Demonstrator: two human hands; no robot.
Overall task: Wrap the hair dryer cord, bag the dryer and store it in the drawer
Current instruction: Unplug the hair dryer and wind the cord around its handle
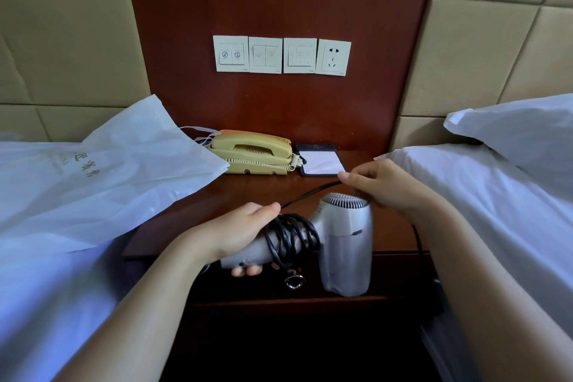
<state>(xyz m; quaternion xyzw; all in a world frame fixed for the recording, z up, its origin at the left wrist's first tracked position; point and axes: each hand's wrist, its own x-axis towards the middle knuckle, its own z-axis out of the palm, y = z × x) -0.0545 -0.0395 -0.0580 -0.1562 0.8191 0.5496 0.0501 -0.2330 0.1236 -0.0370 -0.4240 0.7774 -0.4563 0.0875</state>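
Gold Chinese letters stood on white bag (pixel 102 170), too blurry to read. Two small round signs sat on left switch plate (pixel 231 54).

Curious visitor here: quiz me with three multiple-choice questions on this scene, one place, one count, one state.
1. The white bag lies: A on a chair; B on the left bed; C on the floor.
2. Wall plates: A two; B four; C six.
3. The black cord is: A plugged in; B partly wound round the dryer handle; C inside the bag.
B, it spreads over the sheet; B, four in a row; B, coils circle the handle, the right hand pinching a free stretch.
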